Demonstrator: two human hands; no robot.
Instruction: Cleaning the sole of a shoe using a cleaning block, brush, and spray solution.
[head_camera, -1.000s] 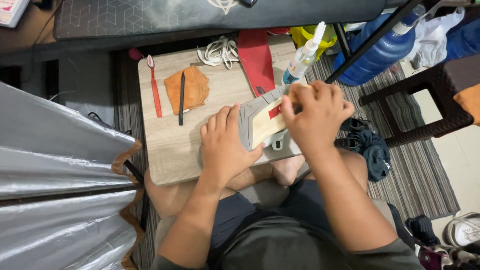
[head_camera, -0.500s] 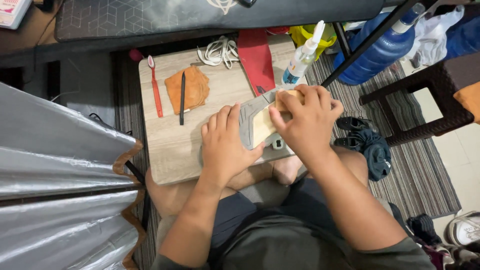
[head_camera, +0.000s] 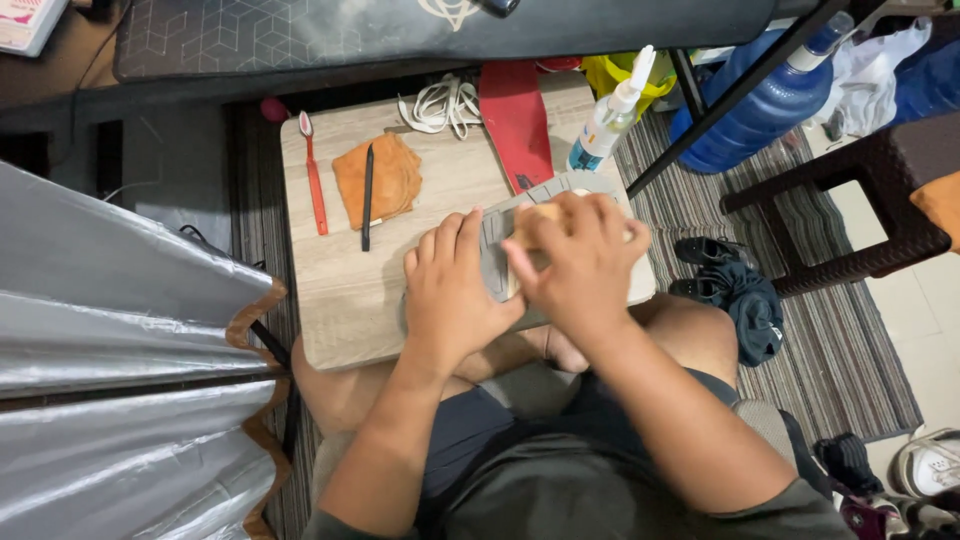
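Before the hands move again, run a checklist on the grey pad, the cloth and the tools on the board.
1. Left hand lies flat on the grey pad, pinning it: ok.
2. Right hand presses a tan cloth on the pad: ok.
3. Pad fully on the board: cannot tell, the hands cover its near edge.
4. Spray bottle upright by the board's far corner: ok.
5. Red brush and black pen lie apart from both hands: ok.
6. Orange cloth lies under the pen: ok.
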